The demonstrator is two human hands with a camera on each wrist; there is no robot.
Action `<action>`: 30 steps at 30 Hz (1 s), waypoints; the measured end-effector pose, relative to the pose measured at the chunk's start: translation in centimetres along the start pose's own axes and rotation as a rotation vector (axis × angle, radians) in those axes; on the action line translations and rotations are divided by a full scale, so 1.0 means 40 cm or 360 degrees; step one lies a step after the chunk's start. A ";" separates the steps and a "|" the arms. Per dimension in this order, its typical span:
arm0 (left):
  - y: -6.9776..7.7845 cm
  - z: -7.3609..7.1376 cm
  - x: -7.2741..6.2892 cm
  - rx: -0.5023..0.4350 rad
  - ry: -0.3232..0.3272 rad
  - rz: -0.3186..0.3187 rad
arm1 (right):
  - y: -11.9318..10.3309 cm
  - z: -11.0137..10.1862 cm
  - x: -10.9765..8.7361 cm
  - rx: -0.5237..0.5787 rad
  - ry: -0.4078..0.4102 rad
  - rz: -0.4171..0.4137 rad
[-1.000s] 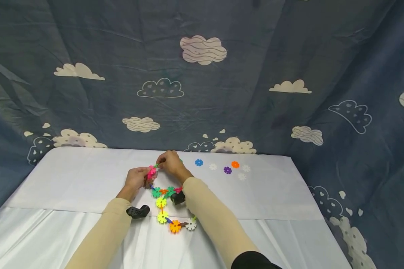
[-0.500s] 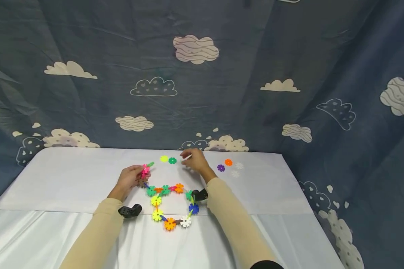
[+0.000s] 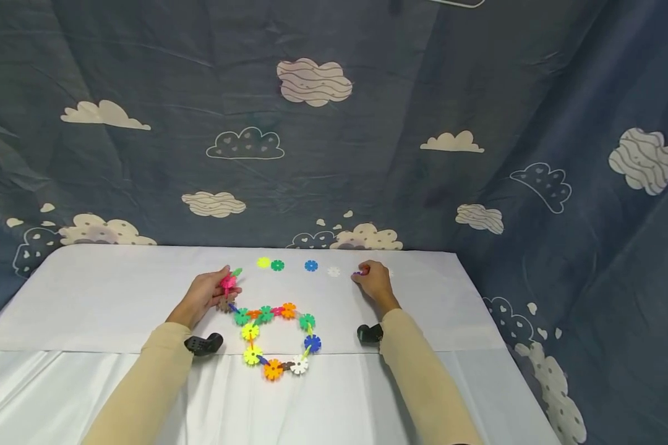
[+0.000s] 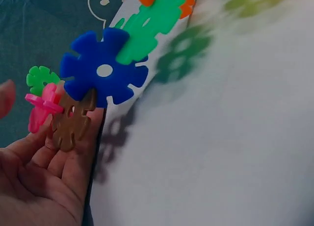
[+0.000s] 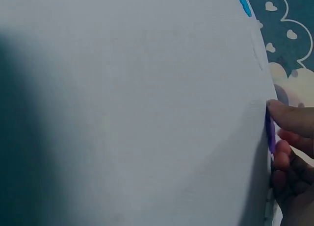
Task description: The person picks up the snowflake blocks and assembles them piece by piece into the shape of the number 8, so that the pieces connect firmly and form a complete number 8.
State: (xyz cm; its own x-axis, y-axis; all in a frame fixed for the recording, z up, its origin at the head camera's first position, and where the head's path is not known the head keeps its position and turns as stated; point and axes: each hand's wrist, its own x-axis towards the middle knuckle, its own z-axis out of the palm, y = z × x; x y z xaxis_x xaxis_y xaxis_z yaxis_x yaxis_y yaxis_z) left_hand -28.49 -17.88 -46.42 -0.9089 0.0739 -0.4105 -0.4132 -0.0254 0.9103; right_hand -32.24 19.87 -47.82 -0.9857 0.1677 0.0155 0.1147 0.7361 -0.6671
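My left hand (image 3: 200,296) holds one end of a chain of slotted plastic flower discs, at the left of the table. In the left wrist view a pink disc (image 4: 44,106), a light green disc (image 4: 41,78) and a brown disc (image 4: 72,118) rest by the fingers, with the thumb apart. The blue disc (image 4: 104,69) follows them. The rest of the chain forms a loop on the cloth, with a white disc (image 3: 299,365) at its front. At the right, my right hand (image 3: 376,283) pinches a purple flower disc (image 5: 271,130) at table level.
Loose discs lie along the back: yellow (image 3: 263,262), green (image 3: 277,265), blue (image 3: 310,266) and white (image 3: 334,271). My right hand partly covers others. A white cloth (image 3: 117,303) covers the table, and a dark cloud-print curtain (image 3: 367,167) hangs behind.
My right hand has left the chain's green end disc, moved right over the loose discs and taken the purple one. My left hand still holds the chain.
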 end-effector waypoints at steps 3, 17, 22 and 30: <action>0.003 -0.001 0.002 0.0049 0.0020 -0.0052 | 0.010 -0.003 -0.002 0.0029 -0.0017 -0.0038; -0.021 -0.002 0.004 0.0079 0.0096 -0.0008 | -0.010 -0.028 0.011 -0.0018 -0.0184 -0.0121; -0.021 0.006 0.007 0.0100 0.0065 0.0022 | -0.026 -0.020 0.005 0.0230 -0.0182 -0.0125; -0.025 0.009 0.014 0.0137 0.0054 0.0049 | -0.137 0.045 -0.023 0.0660 -0.0376 -0.0112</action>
State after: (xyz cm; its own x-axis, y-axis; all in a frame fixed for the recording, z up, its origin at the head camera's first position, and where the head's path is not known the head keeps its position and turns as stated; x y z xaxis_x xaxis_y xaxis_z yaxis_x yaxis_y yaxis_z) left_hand -28.59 -17.46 -47.53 -0.9231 0.0405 -0.3823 -0.3798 0.0589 0.9232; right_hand -32.17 14.51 -45.53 -0.9959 -0.0620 -0.0665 0.0355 0.4088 -0.9119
